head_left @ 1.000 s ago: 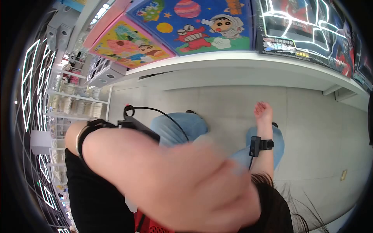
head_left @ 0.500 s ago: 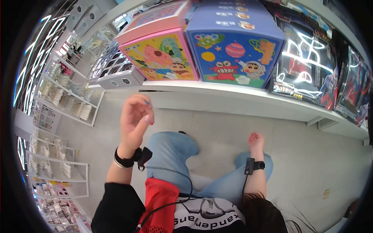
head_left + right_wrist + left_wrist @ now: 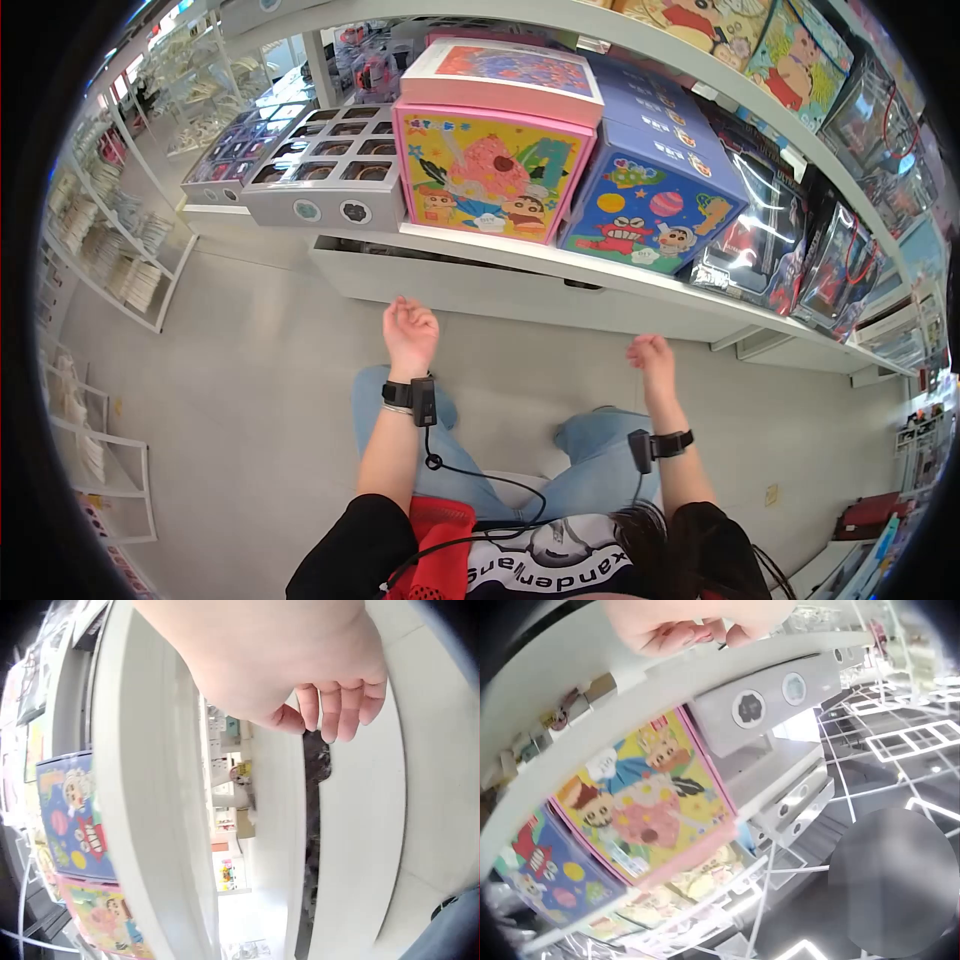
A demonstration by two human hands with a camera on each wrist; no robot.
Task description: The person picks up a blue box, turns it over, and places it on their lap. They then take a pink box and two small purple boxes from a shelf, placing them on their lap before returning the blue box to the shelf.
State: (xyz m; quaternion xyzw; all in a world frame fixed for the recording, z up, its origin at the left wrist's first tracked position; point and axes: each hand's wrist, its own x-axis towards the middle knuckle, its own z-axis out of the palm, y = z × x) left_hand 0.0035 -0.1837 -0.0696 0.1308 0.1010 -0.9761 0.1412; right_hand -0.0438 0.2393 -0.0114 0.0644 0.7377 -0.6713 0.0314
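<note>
1. Drawer (image 3: 500, 297) ajar here, just below the shelf (image 3: 475, 245), a dark gap showing along its top.
2. Left hand (image 3: 411, 335), fingers loosely curled, holding nothing, near the drawer front; whether it touches, can't tell.
3. Right hand (image 3: 655, 362), also empty, fingers bent, near the drawer's other end; contact unclear.
4. Progress, as I judge it: drawer partly out, nothing in hand; pink box (image 3: 490, 175) and blue box (image 3: 650, 215) sit shelved above.
</note>
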